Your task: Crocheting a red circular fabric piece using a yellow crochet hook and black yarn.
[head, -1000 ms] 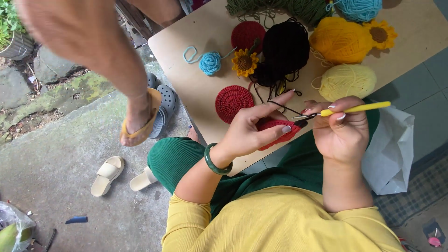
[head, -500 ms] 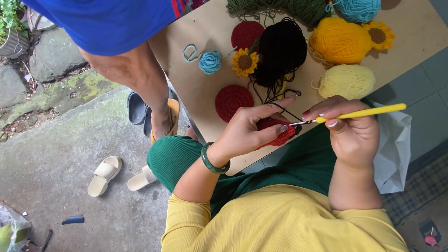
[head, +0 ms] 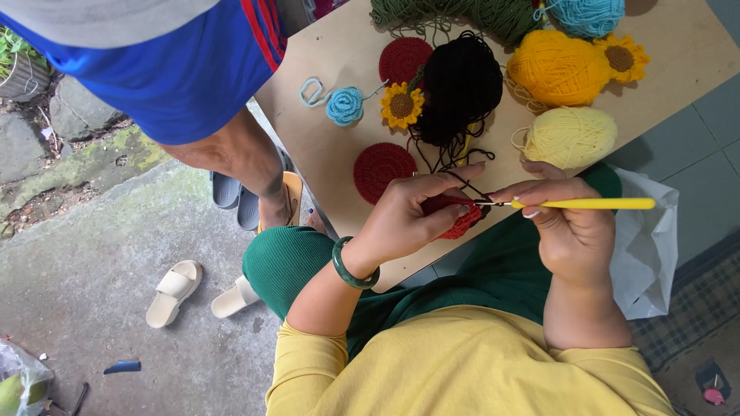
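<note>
My left hand (head: 412,216) pinches a small red crochet piece (head: 461,222) over my lap, with black yarn running up to the black yarn ball (head: 461,85). A green bangle (head: 351,271) circles that wrist. My right hand (head: 566,223) grips a yellow-handled crochet hook (head: 586,204), its metal tip poked into the red piece. Just beyond my hands a finished red crochet disc (head: 381,168) lies on the tan board (head: 324,154).
The board also carries a second red disc (head: 405,58), a small sunflower (head: 401,105), a blue rose (head: 344,105), yellow yarn (head: 556,68), pale yellow yarn (head: 570,136), green yarn and teal yarn. Another person in blue shorts (head: 177,69) stands at left. Cream sandals (head: 174,292) lie on the concrete; a white bag (head: 647,254) sits at right.
The standing person has stepped further into view, closer to the board. My hands have shifted slightly while holding the hook and the red piece.
</note>
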